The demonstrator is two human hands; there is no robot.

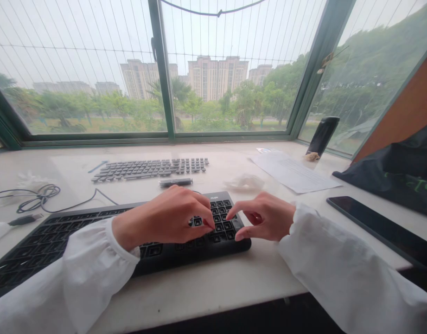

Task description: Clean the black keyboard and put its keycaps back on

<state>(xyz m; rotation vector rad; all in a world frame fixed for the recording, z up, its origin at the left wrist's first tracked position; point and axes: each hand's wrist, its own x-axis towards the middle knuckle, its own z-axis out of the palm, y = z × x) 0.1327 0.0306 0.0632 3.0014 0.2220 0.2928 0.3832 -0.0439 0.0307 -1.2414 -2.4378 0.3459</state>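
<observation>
A black keyboard (230, 232) with its keycaps off lies across the sill, showing rows of bare square sockets. Over its number pad is my left hand (171, 213), thumb and forefinger pinched together just above the sockets. Whatever may be between those fingertips is too small to make out. My right hand (265, 215) is at the keyboard's right end, thumb and forefinger apart. Its forefinger tip is over the number pad and its thumb is by the right edge. Behind the keyboard, the loose keycaps (147, 169) lie sorted in rows like a keyboard layout.
A dark pen-like tool (175, 183) and crumpled clear plastic (246, 182) lie behind the keyboard. To the left is a coiled cable (42, 197) with a USB plug. At right are a paper sheet (296, 171), a phone (376, 227), a black cylinder (322, 134) and a black bag (401, 167).
</observation>
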